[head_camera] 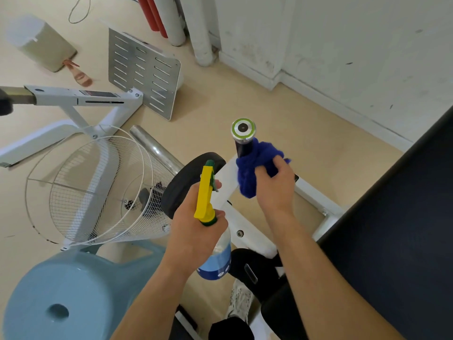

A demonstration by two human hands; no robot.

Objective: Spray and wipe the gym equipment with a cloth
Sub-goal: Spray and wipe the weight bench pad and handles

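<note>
My left hand (196, 224) grips a spray bottle (215, 256) with a yellow and green trigger head, nozzle pointing up and away from me. My right hand (275, 185) holds a bunched blue cloth (252, 168) wrapped against a dark handle of the white gym machine. The handle ends in a chrome cap with a green ring (243, 129). A black weight plate (182, 182) sits on the machine's chrome bar, just left of the cloth. The white frame (247, 229) runs down toward me between my arms.
A white wire fan guard (98, 187) lies on the floor at left, beside a light-blue plastic stool (61, 290). A perforated metal plate (142, 72) leans further back. A dark padded bench (397, 229) fills the right. White walls and pipes stand behind.
</note>
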